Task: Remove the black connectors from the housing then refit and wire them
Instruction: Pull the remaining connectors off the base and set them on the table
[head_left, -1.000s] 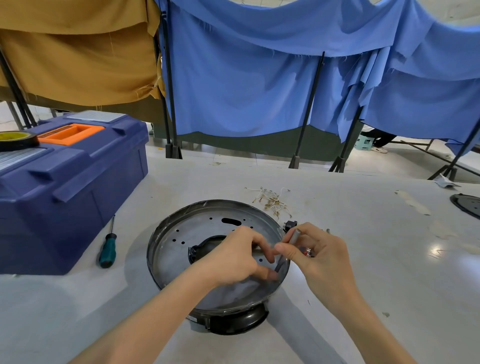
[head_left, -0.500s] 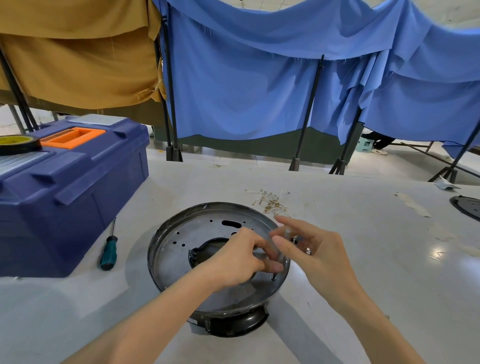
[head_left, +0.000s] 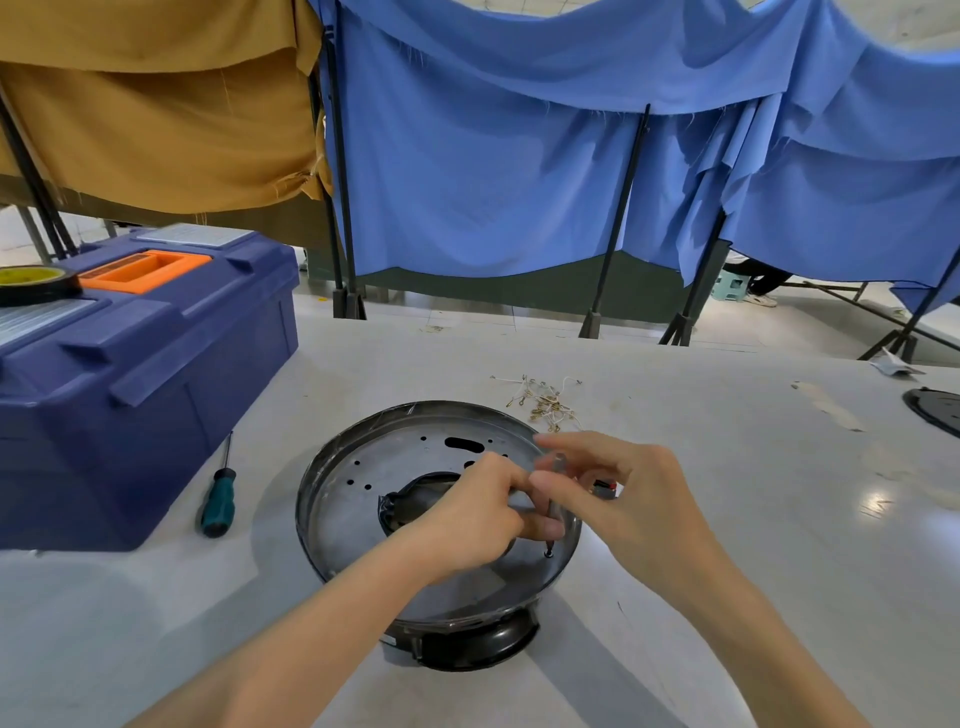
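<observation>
A round metal housing (head_left: 363, 478) on a black base sits on the table in front of me, its plate pierced with holes and a dark opening in the middle. My right hand (head_left: 623, 499) holds a slim grey screwdriver (head_left: 555, 483) upright, its tip on a screw (head_left: 548, 554) near the housing's right rim. My left hand (head_left: 467, 519) rests on the plate with its fingers curled at the screwdriver's shaft. A small black connector (head_left: 605, 488) with a red spot shows just behind my right hand.
A big blue toolbox (head_left: 145, 374) with an orange tray stands at the left, a tape roll (head_left: 36, 283) on its lid. A green-handled screwdriver (head_left: 218, 499) lies beside it. Loose wire terminals (head_left: 545, 400) lie behind the housing. A dark disc (head_left: 935, 408) sits at the right edge.
My right hand has moved left along the rim and stood the grey screwdriver upright on the screw. My left hand stayed on the plate, its fingers shifting to the shaft.
</observation>
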